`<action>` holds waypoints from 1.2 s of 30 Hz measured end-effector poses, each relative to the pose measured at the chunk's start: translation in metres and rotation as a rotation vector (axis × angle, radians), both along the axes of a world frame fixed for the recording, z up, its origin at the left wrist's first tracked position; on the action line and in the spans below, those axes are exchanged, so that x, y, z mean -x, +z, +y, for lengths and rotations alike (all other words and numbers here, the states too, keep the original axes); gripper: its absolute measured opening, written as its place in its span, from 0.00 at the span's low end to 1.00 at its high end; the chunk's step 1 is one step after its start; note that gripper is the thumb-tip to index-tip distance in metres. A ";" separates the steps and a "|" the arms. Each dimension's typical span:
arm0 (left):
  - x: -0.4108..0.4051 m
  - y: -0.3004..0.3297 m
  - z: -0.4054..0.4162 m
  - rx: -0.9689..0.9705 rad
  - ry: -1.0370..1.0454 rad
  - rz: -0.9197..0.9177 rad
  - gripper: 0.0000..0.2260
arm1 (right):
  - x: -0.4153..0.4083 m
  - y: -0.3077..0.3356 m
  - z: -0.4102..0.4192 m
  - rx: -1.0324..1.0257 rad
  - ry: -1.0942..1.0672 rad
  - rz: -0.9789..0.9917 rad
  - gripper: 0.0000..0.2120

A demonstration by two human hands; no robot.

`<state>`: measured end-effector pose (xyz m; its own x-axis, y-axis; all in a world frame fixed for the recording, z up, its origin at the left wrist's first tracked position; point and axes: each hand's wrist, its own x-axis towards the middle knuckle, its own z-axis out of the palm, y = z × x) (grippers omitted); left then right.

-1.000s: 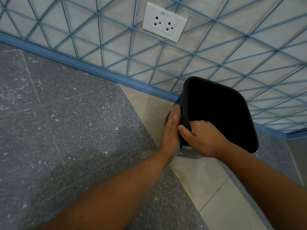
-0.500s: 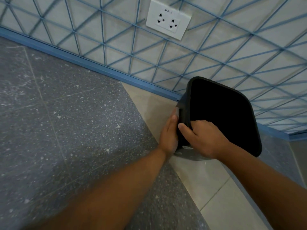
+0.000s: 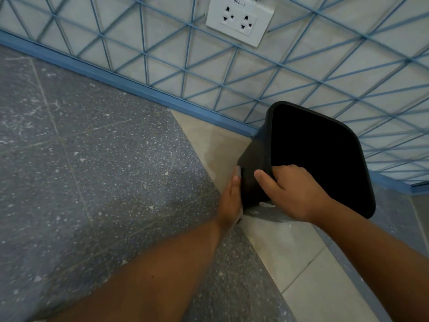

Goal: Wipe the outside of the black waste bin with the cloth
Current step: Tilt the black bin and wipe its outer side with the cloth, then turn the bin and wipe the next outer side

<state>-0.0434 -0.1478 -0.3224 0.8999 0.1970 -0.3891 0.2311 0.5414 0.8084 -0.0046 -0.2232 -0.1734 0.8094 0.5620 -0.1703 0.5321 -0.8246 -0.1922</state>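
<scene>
The black waste bin (image 3: 253, 159) stands tilted on the floor beside the wall, its open mouth facing me. My right hand (image 3: 292, 194) grips the bin's near rim, thumb on the outside and fingers over the edge. My left hand (image 3: 231, 201) lies flat with straight fingers against the bin's left outer side, low down. A strip of the grey cloth (image 3: 238, 170) shows at its fingertips, between hand and bin. Most of the cloth is hidden under the hand.
A wall with a blue triangle pattern and a white double socket (image 3: 240, 20) rises behind the bin, edged by a blue skirting (image 3: 130, 87). The floor is grey speckled tile (image 3: 92, 170) on the left and beige tile (image 3: 290, 256) under the bin.
My left hand has slid down the bin's left side toward its base. My right hand keeps its grip on the rim. The view has shifted slightly.
</scene>
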 end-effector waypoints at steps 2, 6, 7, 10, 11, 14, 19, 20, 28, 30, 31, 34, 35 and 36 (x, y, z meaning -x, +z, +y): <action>-0.003 0.005 -0.001 0.049 0.032 0.030 0.23 | -0.001 -0.001 -0.001 -0.005 -0.001 -0.004 0.24; -0.006 0.023 -0.005 0.064 0.080 0.022 0.23 | -0.003 -0.001 -0.001 -0.010 -0.015 -0.011 0.26; -0.007 0.031 -0.005 0.052 0.073 -0.008 0.23 | -0.004 -0.001 0.000 -0.016 -0.016 -0.004 0.26; -0.013 0.056 -0.006 0.025 0.081 -0.159 0.23 | -0.007 0.001 0.001 -0.032 -0.009 0.027 0.27; -0.014 0.061 -0.007 0.034 0.088 -0.206 0.23 | -0.006 0.002 0.001 -0.031 0.000 0.033 0.27; -0.009 0.054 -0.004 -0.068 0.083 -0.280 0.26 | -0.004 0.002 0.002 -0.012 0.027 0.036 0.26; 0.001 0.000 -0.001 -0.080 0.004 -0.042 0.23 | -0.001 0.001 0.004 -0.009 -0.002 -0.012 0.25; 0.003 -0.008 -0.001 -0.093 0.003 0.012 0.23 | -0.001 0.000 0.004 -0.011 -0.007 -0.014 0.24; -0.010 -0.005 0.043 -0.224 -0.021 0.196 0.19 | -0.001 0.003 0.013 -0.035 -0.070 0.017 0.26; -0.015 0.003 0.062 -0.196 -0.005 0.220 0.21 | -0.002 0.006 0.017 -0.037 -0.091 0.081 0.27; -0.015 0.007 0.070 -0.194 0.000 0.233 0.23 | -0.003 0.008 0.017 -0.043 -0.105 0.127 0.27; -0.010 0.020 0.087 -0.089 -0.002 0.244 0.24 | -0.008 0.020 0.012 -0.141 -0.131 0.375 0.26; -0.006 0.024 0.090 -0.052 -0.023 0.235 0.24 | -0.008 0.025 0.007 -0.147 -0.096 0.429 0.23; -0.004 0.028 0.090 -0.034 -0.048 0.218 0.24 | -0.010 0.029 0.000 -0.118 -0.036 0.442 0.19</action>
